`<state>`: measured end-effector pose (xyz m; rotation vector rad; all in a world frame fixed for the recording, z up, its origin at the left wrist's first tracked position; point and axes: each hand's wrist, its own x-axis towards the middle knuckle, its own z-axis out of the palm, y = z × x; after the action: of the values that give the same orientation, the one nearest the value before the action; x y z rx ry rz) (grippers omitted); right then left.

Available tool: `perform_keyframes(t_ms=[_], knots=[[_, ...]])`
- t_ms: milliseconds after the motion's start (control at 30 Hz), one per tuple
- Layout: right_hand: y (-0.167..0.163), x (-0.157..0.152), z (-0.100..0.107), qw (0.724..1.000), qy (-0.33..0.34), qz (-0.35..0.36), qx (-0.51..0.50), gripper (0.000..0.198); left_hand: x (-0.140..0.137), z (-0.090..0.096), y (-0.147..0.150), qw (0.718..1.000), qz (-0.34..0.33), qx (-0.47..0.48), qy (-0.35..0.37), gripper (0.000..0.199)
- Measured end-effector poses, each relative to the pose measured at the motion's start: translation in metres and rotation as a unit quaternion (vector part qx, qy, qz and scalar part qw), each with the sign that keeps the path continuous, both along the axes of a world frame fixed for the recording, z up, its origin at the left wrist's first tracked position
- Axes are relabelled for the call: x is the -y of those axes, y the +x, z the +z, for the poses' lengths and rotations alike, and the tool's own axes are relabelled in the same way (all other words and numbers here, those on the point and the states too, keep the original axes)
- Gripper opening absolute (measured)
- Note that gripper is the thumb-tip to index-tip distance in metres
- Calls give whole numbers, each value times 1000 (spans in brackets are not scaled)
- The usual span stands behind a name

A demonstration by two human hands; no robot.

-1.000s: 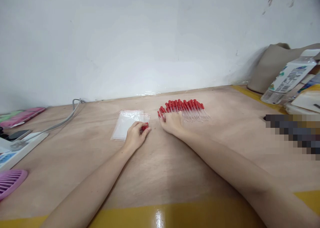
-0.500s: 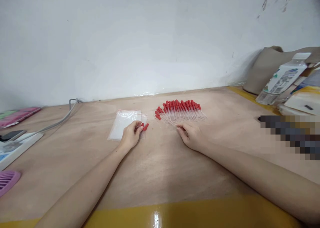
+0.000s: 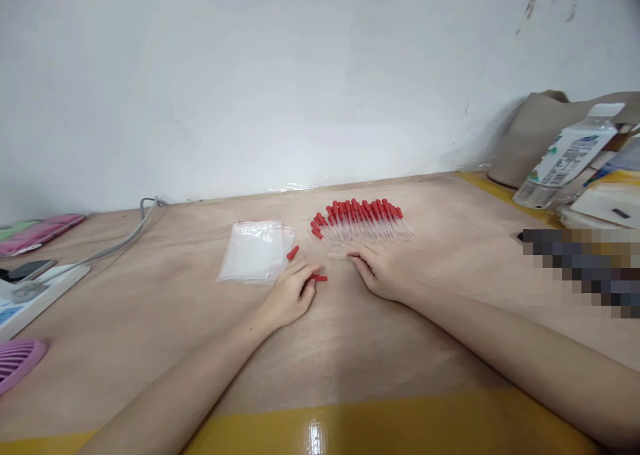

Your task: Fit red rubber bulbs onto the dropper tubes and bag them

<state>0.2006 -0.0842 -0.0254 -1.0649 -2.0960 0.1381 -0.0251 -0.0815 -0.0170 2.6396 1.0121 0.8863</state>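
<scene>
My left hand (image 3: 290, 294) pinches a small red rubber dropper bulb (image 3: 321, 278), whose end sticks out to the right past the fingertips. A thin clear dropper tube (image 3: 338, 255) is pinched in my right hand (image 3: 381, 272) and points left, a short gap away from the bulb. Another red rubber bulb (image 3: 293, 252) lies on the table just beyond my left hand. Behind my right hand, many red-topped clear droppers (image 3: 364, 216) lie side by side in a fan, red ends toward the wall. Clear zip bags (image 3: 253, 250) lie stacked to the left.
A plastic bottle (image 3: 567, 156) leans beside a beige bag (image 3: 520, 132) at the right. Along the left edge are a power strip (image 3: 50, 295) with a grey cable (image 3: 123, 242), a pink package (image 3: 43, 234) and a purple slotted object (image 3: 20, 365). A white wall (image 3: 300, 95) closes the back.
My left hand has moved right and nearer me with one red bulb, leaving the other on the table. The tube in my right hand has swung to lie nearly level, pointing left.
</scene>
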Motion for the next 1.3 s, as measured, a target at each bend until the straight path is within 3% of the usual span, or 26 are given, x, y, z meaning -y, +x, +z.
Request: perform_keyframes(t_ms=[167, 433, 600, 767, 967, 1067, 1167, 1300], knots=[[-1, 1, 0, 1000, -2, -2, 31, 18, -3, -1, 6, 999, 42, 19, -27, 15], [-7, 10, 5, 1000, 1, -2, -17, 18, -3, -2, 6, 984, 57, 132, -108, 17], [-11, 9, 1, 998, 26, 44, -43, 17, -1, -4, 9, 966, 38, 180, -183, 19], [-10, 7, 0, 993, -46, 90, -58, 16, 0, -7, 11, 951, 22, 218, -221, 17], [-2, -1, 2, 987, -91, 127, -31, 17, 4, -5, 8, 966, 28, 169, -193, 20], [1, -3, 4, 989, -62, 127, 39, 18, 7, -4, 7, 978, 21, 121, -170, 19], [1, -2, 0, 993, 10, 84, 87, 19, 6, -5, 7, 983, 26, 93, -153, 19], [-3, -2, -8, 994, 71, 44, 69, 21, 1, -6, 4, 987, 37, 101, -121, 19]])
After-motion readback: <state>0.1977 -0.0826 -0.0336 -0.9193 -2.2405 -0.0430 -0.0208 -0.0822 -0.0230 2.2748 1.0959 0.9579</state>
